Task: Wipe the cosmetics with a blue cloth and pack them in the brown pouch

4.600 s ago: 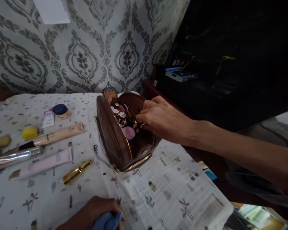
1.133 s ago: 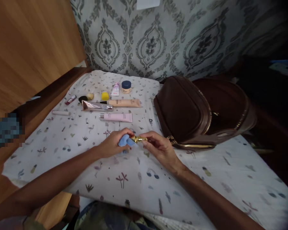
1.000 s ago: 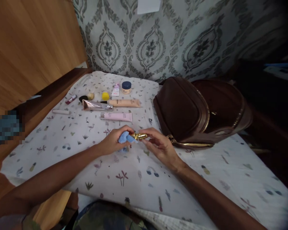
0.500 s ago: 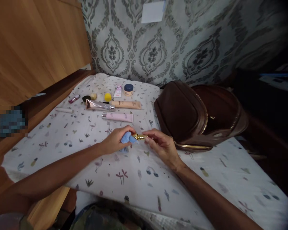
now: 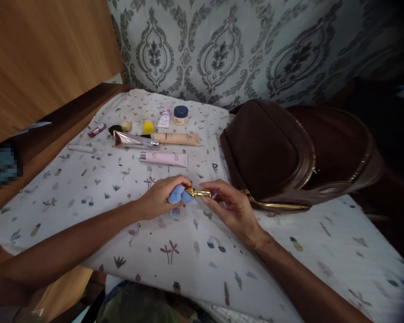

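Observation:
My left hand (image 5: 157,196) is closed around a crumpled blue cloth (image 5: 177,194) and, through it, one end of a shiny gold lipstick tube (image 5: 199,192). The tube lies level and points right, with its free end bare. At that end is my right hand (image 5: 234,208), index finger just above the tube and thumb just below, the fingers apart. Whether the thumb tip touches the metal I cannot tell. Beyond the hands, a pink squeeze tube (image 5: 164,158) lies on the patterned sheet (image 5: 138,260).
A brown leather backpack (image 5: 265,152) stands close to my right hand. Farther back lie a silvery-pink tube (image 5: 134,141), a peach tube (image 5: 178,138), a blue-lidded jar (image 5: 181,115), a yellow round item (image 5: 148,127) and a white stick (image 5: 81,148). A wooden cabinet (image 5: 54,49) rises at left.
My right fingers have loosened at the gold tube's end, which now shows more fully. The head view has tilted down and moved closer; my left hand keeps its hold.

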Demonstrator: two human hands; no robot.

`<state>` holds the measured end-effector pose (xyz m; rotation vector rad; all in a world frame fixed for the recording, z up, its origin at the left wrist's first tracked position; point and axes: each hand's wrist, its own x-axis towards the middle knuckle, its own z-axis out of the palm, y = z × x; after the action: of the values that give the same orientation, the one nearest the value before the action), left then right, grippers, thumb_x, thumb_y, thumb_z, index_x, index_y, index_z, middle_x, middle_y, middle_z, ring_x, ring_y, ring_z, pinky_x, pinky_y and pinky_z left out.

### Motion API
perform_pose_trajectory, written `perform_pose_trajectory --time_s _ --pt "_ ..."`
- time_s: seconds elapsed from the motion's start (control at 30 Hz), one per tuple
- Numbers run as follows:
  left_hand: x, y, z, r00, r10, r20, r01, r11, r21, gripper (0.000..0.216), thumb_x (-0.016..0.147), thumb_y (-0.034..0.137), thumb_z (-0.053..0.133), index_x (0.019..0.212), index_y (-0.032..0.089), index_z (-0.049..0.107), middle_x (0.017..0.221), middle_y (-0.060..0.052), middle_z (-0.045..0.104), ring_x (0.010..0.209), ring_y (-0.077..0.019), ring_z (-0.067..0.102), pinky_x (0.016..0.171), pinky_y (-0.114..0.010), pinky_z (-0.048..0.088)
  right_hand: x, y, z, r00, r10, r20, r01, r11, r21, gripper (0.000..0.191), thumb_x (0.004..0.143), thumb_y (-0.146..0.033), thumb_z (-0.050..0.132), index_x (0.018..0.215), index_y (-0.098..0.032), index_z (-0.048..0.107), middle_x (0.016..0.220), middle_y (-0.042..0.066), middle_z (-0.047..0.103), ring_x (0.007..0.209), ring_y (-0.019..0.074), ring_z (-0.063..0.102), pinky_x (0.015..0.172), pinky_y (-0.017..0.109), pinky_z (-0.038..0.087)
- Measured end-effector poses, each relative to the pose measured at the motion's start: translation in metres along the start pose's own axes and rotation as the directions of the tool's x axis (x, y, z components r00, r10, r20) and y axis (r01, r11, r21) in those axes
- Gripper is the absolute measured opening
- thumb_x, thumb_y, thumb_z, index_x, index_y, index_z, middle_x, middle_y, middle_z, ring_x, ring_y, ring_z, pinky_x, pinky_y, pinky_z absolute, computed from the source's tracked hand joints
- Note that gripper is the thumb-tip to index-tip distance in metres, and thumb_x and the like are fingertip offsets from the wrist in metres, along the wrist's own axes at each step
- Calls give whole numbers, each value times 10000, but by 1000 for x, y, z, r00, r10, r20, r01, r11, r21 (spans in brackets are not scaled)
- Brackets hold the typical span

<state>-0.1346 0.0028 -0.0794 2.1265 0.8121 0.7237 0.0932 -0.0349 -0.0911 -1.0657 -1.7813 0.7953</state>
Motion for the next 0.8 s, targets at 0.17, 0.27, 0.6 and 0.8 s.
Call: perform_pose_trajectory --time_s 0.17,0.27,0.6,0.8 --pt "0 1 0 999 41 3 -41 999 24 198 870 233 609 1059 215 554 968 -12 666 811 -155 609 720 -275 456 -3 -5 1 990 119 81 -121 992 31 275 960 -398 585 1125 -187 651 709 -12 605 545 114 550 519 252 462" --pt "0 1 0 998 55 -3 -55 997 45 191 880 233 595 1066 216 555 974 -18 667 837 -163 614 746 -285 464 -4 -9 2 985 144 95 -150 987 60 264 967 -401 576 1086 -175 638 674 -27 589 517 107 556 503 239 463" --pt "2 10 -6 990 -140 17 141 985 -103 285 930 459 583 962 178 615 809 4 627 704 -134 554 647 -246 417 -7 -12 7 977 -167 135 166 986 15 175 968 -195 581 1114 -218 675 890 34 685 737 135 645 662 252 530" --pt "6 4 -12 970 -223 95 241 920 -308 436 971 568 467 961 164 629 811 -24 637 771 -160 613 701 -269 492 -5 -14 7 949 -290 122 289 957 24 240 947 -118 599 1130 -235 700 873 34 657 770 134 635 662 246 525"
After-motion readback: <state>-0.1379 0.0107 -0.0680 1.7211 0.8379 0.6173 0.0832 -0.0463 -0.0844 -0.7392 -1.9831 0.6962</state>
